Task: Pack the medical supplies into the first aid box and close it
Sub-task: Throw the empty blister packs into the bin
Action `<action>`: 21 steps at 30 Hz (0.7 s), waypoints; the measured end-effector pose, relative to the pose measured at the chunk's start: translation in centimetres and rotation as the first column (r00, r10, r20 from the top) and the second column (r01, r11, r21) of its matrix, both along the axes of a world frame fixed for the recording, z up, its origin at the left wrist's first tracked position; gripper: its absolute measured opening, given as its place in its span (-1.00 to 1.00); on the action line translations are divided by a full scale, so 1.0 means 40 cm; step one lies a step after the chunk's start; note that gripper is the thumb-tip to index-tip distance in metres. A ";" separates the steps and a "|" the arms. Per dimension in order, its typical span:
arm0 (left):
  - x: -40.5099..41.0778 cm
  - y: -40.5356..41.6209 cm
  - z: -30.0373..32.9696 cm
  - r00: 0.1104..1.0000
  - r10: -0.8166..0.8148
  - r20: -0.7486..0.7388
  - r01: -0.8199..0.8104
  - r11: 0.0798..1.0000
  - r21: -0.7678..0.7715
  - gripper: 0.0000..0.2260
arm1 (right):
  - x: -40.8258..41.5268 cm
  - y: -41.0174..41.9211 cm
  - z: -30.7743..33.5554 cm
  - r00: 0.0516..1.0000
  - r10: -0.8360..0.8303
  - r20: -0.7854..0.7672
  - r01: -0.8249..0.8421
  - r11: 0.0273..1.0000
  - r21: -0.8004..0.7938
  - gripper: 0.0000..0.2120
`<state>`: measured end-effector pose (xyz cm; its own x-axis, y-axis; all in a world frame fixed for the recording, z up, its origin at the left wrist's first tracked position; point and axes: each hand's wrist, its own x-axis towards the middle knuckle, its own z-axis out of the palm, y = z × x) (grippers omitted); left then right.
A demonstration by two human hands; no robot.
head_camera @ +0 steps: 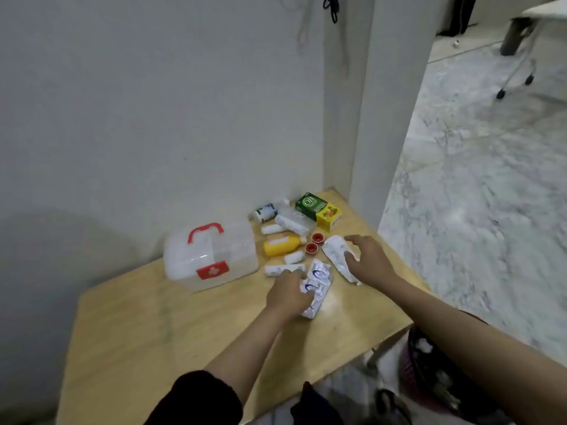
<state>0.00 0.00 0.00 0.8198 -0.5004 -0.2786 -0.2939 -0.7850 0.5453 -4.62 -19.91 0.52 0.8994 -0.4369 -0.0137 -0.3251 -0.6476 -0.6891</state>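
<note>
A translucent first aid box with a red handle and red latch stands closed on the wooden table. To its right lie a yellow bottle, white bandage rolls, two red caps, a green and yellow carton and a small dark-labelled bottle. My left hand rests on a white and blue packet, fingers curled over its edge. My right hand lies with spread fingers on a second white packet.
The table stands in a corner against a grey wall. Marble floor spreads to the right, with a wheeled table leg far back. A basket with clutter sits below the table's right edge.
</note>
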 end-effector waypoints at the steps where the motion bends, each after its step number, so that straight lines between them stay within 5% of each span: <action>1: -0.006 -0.001 -0.007 1.000 -0.006 -0.004 0.006 0.999 0.033 -0.60 | -0.011 -0.008 -0.021 0.999 -0.003 -0.038 0.001 1.000 -0.031 -0.61; 8: -0.038 -0.010 -0.078 0.999 0.006 0.041 -0.007 1.000 0.027 -0.73 | -0.071 0.003 -0.106 0.963 0.008 -0.271 -0.042 0.992 -0.121 -0.61; 13: -0.037 -0.019 -0.095 0.993 0.087 0.084 -0.087 0.996 -0.013 -0.83 | -0.109 0.027 -0.135 0.970 -0.175 -0.171 0.132 0.963 -0.236 -0.79; 21: -0.055 -0.055 -0.089 0.984 0.113 -0.140 -0.136 0.977 -0.164 -0.66 | -0.183 0.025 -0.140 0.970 -0.234 -0.070 0.243 0.952 0.187 -0.64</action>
<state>-2.21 -2.19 -3.56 0.8413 -0.4464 -0.3049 -0.1177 -0.7018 0.7026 -11.93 -18.90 -5.09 0.7656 -0.6237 -0.1576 -0.4883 -0.4038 -0.7736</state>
